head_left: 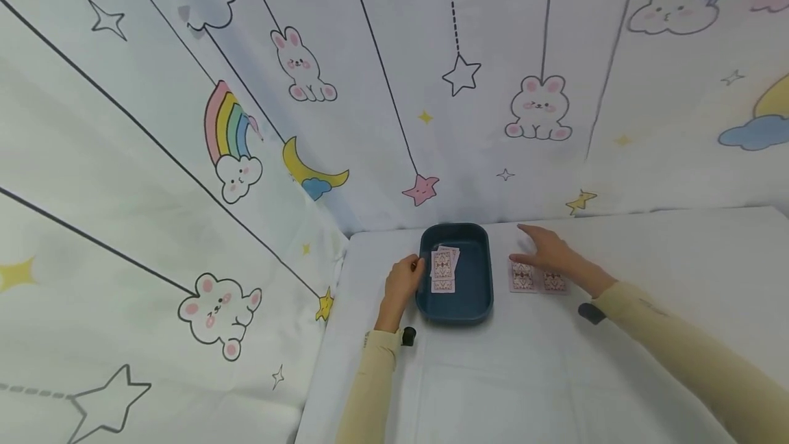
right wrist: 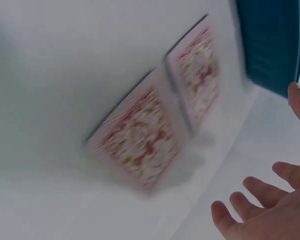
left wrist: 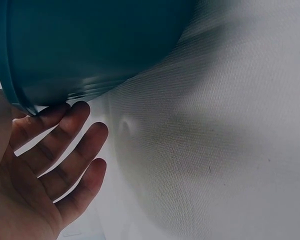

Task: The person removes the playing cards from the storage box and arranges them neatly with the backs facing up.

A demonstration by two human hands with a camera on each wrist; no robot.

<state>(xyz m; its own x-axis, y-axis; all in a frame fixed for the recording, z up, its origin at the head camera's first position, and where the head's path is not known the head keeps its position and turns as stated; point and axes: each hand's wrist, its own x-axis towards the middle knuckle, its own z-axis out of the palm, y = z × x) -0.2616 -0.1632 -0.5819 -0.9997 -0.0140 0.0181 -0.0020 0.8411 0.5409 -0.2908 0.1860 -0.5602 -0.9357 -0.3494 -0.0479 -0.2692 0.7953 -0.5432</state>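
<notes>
My left hand (head_left: 403, 283) pinches the left rim of a dark teal plastic tray (head_left: 471, 314). In the left wrist view its fingers (left wrist: 80, 145) lie spread along the tray's outer wall, and the thumb is mostly hidden behind the rim. Several playing cards (head_left: 442, 266) lie overlapping, backs up, inside the tray's left half. Over the table to the right, my right hand (head_left: 551, 252) hovers with fingers spread and nothing in them. Below it lie two patterned stacks of cards side by side, the left stack (head_left: 522, 278) nearer the tray and the right stack (head_left: 554, 282) partly under the hand.
A white cloth covers the table (head_left: 493, 375). Behind it and along the left hangs a white curtain (head_left: 382, 122) printed with bunnies, stars, clouds and rainbows. Dark wrist cameras sit under both forearms, close over the cloth.
</notes>
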